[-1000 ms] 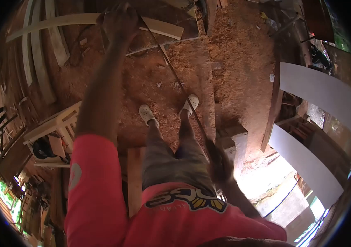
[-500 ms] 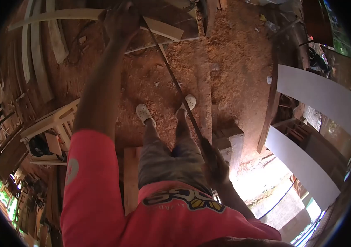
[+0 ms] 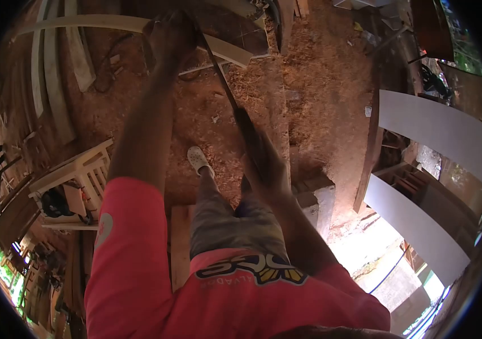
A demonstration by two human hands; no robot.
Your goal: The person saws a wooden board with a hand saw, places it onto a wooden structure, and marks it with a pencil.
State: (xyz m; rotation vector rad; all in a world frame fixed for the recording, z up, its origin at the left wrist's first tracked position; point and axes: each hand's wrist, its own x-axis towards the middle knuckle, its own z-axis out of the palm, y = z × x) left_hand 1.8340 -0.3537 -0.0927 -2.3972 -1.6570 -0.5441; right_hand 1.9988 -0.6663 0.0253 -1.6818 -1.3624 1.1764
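A long thin dark tool, which looks like a hand saw (image 3: 219,73), runs diagonally from the top centre down to my right hand (image 3: 264,164). My right hand is closed round its dark handle end. Near the top, my left hand (image 3: 174,35) is closed on a pale wooden strip (image 3: 96,21), close beside the upper end of the blade. The strip reaches from the upper left past my left hand to a cut-looking end (image 3: 229,51). The fingers of my left hand are dark and partly blurred.
Long boards (image 3: 54,85) lie at the upper left. A slatted wooden frame (image 3: 74,166) stands at the left. White panels (image 3: 433,124) are at the right, near a concrete block (image 3: 324,206). Sawdust covers the ground (image 3: 320,73) around my feet.
My right hand has moved up and forward with the saw, toward my left hand. The saw's handle now hides one shoe. My left hand stays on the strip, shifted slightly.
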